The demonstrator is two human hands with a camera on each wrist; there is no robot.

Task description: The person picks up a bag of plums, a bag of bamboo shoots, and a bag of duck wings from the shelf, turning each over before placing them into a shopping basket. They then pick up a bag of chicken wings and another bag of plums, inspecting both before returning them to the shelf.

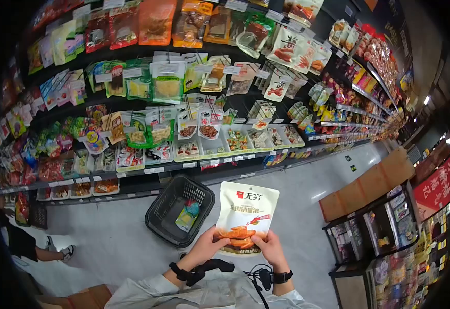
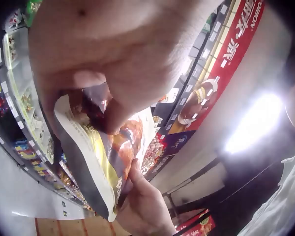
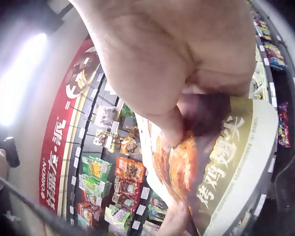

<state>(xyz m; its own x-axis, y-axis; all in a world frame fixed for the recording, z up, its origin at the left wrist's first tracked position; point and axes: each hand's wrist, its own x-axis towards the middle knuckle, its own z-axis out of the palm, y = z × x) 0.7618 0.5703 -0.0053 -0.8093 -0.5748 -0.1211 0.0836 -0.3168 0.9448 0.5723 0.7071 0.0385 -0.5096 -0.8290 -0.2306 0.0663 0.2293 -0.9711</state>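
Observation:
A white snack bag (image 1: 247,213) with red and black print and pictured chicken wings is held upright in front of the body, its front facing the head camera. The left hand (image 1: 208,246) grips its lower left edge, thumb on the front. On the lower right edge the right hand (image 1: 272,250) pinches it the same way. The left wrist view shows the bag (image 2: 125,142) edge-on below the left hand (image 2: 113,54). In the right wrist view the right hand (image 3: 172,59) has its thumb on the printed wings of the bag (image 3: 187,157); its other fingers are hidden behind.
A black basket (image 1: 155,206) with a green and blue packet (image 1: 188,215) inside stands on the floor left of the bag. Shelves of hanging snack packets (image 1: 167,81) run across the front. Cardboard (image 1: 367,183) and display racks (image 1: 372,219) are at right. Another person's leg (image 1: 48,254) shows at left.

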